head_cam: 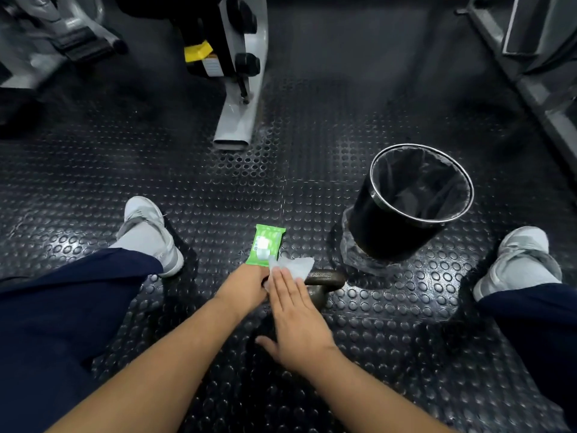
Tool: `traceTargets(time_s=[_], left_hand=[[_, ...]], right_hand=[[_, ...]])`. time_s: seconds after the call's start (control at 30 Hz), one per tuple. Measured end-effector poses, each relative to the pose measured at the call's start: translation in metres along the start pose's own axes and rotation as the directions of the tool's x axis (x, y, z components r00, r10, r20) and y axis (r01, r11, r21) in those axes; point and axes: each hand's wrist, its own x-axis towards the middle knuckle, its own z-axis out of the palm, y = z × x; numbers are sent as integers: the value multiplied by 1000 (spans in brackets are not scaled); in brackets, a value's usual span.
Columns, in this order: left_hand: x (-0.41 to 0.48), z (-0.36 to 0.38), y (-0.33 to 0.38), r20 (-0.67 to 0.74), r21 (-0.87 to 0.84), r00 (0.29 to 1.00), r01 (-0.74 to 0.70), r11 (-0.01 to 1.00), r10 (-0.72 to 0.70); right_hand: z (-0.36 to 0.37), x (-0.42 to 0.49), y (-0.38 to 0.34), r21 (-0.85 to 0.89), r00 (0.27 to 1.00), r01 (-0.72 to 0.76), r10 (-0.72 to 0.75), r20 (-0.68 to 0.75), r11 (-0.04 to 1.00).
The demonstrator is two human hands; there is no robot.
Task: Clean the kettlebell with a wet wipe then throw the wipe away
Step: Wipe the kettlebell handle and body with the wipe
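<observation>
A dark iron kettlebell [324,281] stands on the studded rubber floor between my legs, mostly hidden by my hands; its handle shows at the right. My right hand [296,314] lies flat with straight fingers on a white wet wipe [296,267], pressing it onto the kettlebell. My left hand [246,284] rests against the kettlebell's left side, its fingers hidden behind the right hand. A green pack of wipes [265,245] lies on the floor just beyond my hands. A black round bin [406,207] with a clear liner stands to the right.
My two feet in grey shoes [150,232] [521,260] flank the spot. A grey machine leg [237,114] reaches down from the top centre, and more gym equipment stands at the top left and along the right edge [543,73].
</observation>
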Motion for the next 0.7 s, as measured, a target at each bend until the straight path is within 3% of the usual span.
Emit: traceTargets(time_s=[0.1, 0.27, 0.47, 0.7], left_hand=[[2, 2, -3, 26, -14, 999, 23, 1000, -22], [2, 4, -4, 41, -65, 998, 53, 996, -51], [0, 2, -3, 4, -50, 1000, 10, 999, -10], [-5, 5, -3, 0, -36, 999, -54, 998, 54]], right_hand=[[7, -25, 29, 78, 995, -71, 75, -59, 994], [-19, -12, 55, 203, 953, -299, 301, 23, 932], [-32, 19, 7, 156, 991, -122, 111, 76, 980], [-45, 1, 44, 246, 994, -112, 113, 11, 963]])
